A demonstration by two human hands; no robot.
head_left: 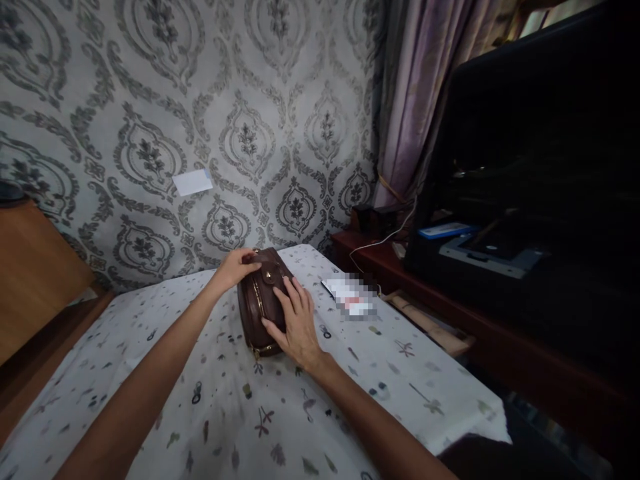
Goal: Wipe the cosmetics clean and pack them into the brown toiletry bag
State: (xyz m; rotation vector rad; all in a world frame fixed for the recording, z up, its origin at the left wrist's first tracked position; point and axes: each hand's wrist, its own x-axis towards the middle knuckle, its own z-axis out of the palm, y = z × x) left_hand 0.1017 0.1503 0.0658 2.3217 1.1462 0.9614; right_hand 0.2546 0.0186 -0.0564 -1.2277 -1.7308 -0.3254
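Note:
A dark brown leather handbag (274, 300) with brass-coloured zips and a small round metal stud lies on the patterned white cloth. My left hand (235, 268) is at the bag's far left end, its thumb and fingers closed on the edge near the zip. Whether a zip pull is between those fingers is hidden. My right hand (299, 323) rests on the bag's right side with its fingers spread over the leather. The front zip runs lengthwise between the two hands and looks closed.
A phone (350, 295) with a blurred screen lies right of the bag on the cloth (225, 413). Beyond the cloth's right edge stand a dark red wooden shelf (360, 250), a white cable and a large black screen (525, 160). A wooden box (40, 267) is at left.

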